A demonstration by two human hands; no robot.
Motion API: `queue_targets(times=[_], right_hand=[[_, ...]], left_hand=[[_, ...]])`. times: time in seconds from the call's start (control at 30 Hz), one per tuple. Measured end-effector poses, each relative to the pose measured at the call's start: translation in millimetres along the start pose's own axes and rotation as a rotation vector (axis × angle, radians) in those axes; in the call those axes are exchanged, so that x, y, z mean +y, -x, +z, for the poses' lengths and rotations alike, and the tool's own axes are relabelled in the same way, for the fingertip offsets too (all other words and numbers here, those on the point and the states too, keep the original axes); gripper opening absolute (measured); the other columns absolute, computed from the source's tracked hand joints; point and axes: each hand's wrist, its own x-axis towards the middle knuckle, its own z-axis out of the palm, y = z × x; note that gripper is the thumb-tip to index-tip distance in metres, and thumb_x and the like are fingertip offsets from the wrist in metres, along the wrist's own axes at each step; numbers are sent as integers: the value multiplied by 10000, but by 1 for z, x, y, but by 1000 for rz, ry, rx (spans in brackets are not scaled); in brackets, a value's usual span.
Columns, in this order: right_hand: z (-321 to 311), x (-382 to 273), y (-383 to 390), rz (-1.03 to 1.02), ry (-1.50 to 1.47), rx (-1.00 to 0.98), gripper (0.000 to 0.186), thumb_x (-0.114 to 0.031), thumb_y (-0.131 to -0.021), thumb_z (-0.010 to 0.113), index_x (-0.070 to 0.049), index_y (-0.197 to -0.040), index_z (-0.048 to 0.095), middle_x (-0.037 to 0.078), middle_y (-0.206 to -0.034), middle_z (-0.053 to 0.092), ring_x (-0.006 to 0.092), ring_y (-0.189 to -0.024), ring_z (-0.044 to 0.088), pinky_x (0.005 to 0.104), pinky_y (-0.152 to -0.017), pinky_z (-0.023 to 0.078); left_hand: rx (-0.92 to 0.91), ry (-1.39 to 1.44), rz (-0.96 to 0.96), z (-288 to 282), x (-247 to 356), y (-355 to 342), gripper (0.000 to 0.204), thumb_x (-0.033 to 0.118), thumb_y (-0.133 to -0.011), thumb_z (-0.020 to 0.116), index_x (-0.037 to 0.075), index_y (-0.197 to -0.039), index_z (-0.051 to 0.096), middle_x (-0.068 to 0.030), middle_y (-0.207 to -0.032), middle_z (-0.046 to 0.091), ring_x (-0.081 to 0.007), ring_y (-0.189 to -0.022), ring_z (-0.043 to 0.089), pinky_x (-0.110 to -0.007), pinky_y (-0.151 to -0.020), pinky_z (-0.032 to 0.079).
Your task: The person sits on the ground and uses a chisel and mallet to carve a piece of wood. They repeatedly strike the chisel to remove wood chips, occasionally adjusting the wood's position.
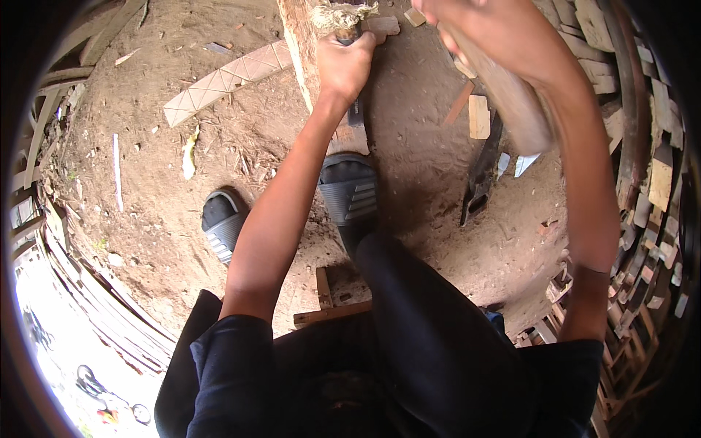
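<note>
My left hand [347, 69] is wrapped round the handle of a chisel, whose frayed, splayed wooden top [342, 16] sticks up above the fist. Its dark blade [355, 113] shows below the hand, pointing back toward my sandalled foot [348, 190] and a pale piece of wood [349, 139]. Raised to the right, my right hand [467, 25] grips a thick wooden mallet [507, 98], slightly blurred. The mallet is apart from the chisel top. A curved wooden piece with carved zigzag lines [226, 82] lies on the ground left of the chisel, passing by a rough upright-running plank [298, 55].
On the dirt floor to the right lie a small wood block [479, 117], a long dark tool [482, 171] and pale scraps. Stacked timber [661, 175] lines the right rim. My other sandal [225, 225] rests at left. A low wooden frame [332, 314] sits beneath me.
</note>
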Motion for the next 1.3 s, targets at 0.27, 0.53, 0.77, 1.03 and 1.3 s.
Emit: queue_targets(times=[0.27,0.53,0.77,1.03,1.3], right_hand=[[-10,27,2,-229,-174,42,599,-56,-935,535,25,-1477,292,93,-826,623,119,-600,572,236,-544,518],[-6,21,3,-219,120,38,665,-73,-910,562,-41,-1506,269,78,-840,632,125,-632,564,235,-602,508],[-14,18,11,-199,-125,-55,620,-64,-907,560,19,-1471,316,131,-915,652,130,-667,593,242,-583,527],[3,25,9,-314,-47,109,598,-48,-920,546,21,-1468,316,150,-959,661,126,-684,596,224,-599,534],[-16,15,9,-172,-180,-44,607,-45,-918,543,57,-1462,295,132,-892,653,128,-643,582,234,-592,526]], left_hand=[[10,-35,-5,5,7,6,174,123,-810,659,41,-673,589,31,-574,530,-44,-468,431,-254,-412,335],[30,-34,-20,1,-2,-2,233,117,-792,653,41,-603,539,15,-549,531,-73,-468,429,-282,-440,351],[-8,65,-75,7,6,3,234,111,-785,656,46,-597,532,17,-547,526,-73,-479,417,-289,-456,354],[-4,43,-83,5,5,4,235,105,-788,652,43,-591,539,29,-561,534,-63,-496,418,-284,-473,359],[-35,48,-29,4,0,1,109,121,-831,671,40,-762,647,24,-603,558,-53,-451,433,-243,-401,317]])
